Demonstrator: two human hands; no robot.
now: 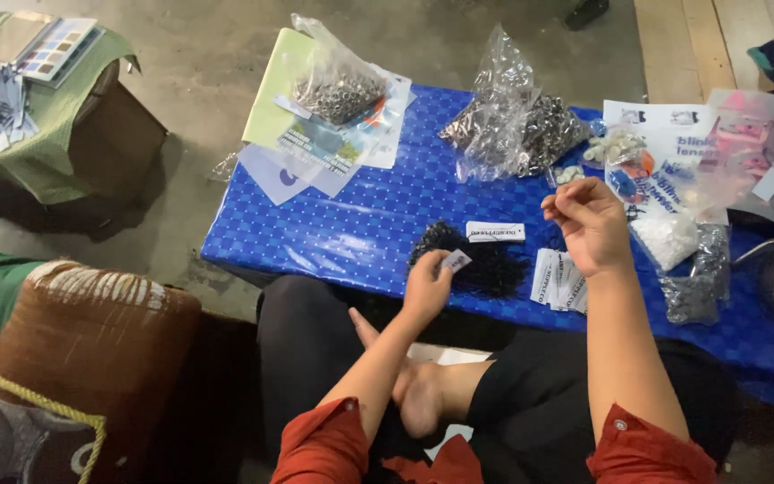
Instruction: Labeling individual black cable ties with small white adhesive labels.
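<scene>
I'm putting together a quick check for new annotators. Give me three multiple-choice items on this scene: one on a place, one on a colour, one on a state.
1. Where does the pile of black strings lie?
A. on the blue table cover, in front of the left hand
B. on the brown stool
C. inside a clear bag

2. What colour is the table cover?
A. red
B. blue with a small pattern
C. plain white

3. What is the left hand doing?
A. lying flat and open
B. pinching a small white tag
C. gripping a bag

Answers:
1 A, the dark heap sits bare on the cover, just beyond the left hand.
2 B, the cover is bright blue with pale dots.
3 B, the fingertips close on the tag; the right hand is raised, fingertips pinched together.
</scene>
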